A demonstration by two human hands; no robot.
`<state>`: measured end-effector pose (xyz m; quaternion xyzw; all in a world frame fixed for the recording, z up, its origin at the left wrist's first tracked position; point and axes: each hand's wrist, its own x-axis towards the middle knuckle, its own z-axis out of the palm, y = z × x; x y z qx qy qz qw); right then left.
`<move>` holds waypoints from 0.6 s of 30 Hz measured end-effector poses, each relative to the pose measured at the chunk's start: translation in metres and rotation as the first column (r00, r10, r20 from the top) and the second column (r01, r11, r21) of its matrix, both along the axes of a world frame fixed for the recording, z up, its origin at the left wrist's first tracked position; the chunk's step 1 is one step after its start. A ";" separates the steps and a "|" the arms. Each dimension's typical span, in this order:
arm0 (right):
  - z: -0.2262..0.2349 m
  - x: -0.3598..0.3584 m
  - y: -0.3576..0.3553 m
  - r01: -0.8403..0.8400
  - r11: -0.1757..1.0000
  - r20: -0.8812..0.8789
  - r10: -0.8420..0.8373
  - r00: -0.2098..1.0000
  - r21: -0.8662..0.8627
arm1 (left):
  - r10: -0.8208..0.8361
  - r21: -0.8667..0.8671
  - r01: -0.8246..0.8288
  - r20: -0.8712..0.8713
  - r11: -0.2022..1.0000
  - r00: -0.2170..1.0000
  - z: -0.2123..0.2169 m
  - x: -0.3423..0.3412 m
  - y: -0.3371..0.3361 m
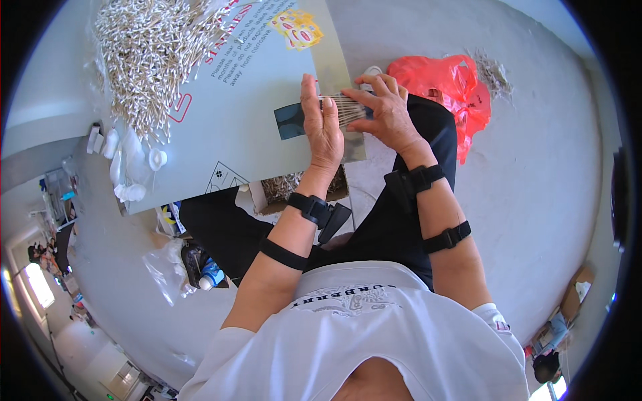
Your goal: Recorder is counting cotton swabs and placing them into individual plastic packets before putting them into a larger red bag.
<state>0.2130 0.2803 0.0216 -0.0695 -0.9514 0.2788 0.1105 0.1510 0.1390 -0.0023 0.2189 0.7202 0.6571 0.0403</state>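
Note:
A small bundle of cotton swabs (349,110) lies crosswise between my two hands, over the right edge of the table (234,144). My right hand (393,119) grips its right end, thumb below and fingers curved over the top. Against the left end rests my left hand (324,137), its fingers stretched out straight and its thumb raised beside the swab tips. A dark blue-green flat piece (288,121) lies on the table just left of my left hand. At the far left is a large heap of loose cotton swabs (144,63) on clear plastic.
White round-ended pieces in clear plastic (134,167) lie at the table's left corner. Below the front edge, a cardboard box (267,200) holds more swabs. A red plastic bag (438,83) sits on the floor at right, beside a scattered pile (493,75). My knees flank the table corner.

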 end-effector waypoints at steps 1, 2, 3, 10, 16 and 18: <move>-0.001 0.000 -0.004 0.002 1.000 -0.001 -0.002 1.000 -0.002 | -0.006 0.005 0.006 0.007 1.000 1.000 0.000 0.000 -0.001; -0.001 0.000 -0.011 0.167 0.983 -0.127 -0.175 0.976 -0.073 | -0.010 0.009 0.010 0.014 1.000 1.000 0.001 -0.001 -0.003; -0.004 0.000 -0.016 0.313 0.936 -0.238 -0.345 0.908 -0.163 | -0.009 0.005 0.009 0.011 1.000 1.000 0.002 -0.002 -0.007; -0.041 0.014 -0.024 0.227 -0.366 0.391 -0.477 0.787 -0.903 | -0.434 -0.803 0.005 -0.317 0.596 0.843 0.015 0.011 -0.015; -0.044 0.006 -0.025 0.304 -0.205 0.366 -0.473 0.801 -0.930 | -0.450 -0.801 0.031 -0.302 0.597 0.841 0.012 0.006 -0.013; -0.043 0.004 -0.023 0.303 -0.262 0.394 -0.452 0.800 -0.916 | -0.246 -0.455 0.091 -0.293 0.886 0.924 0.007 0.000 -0.016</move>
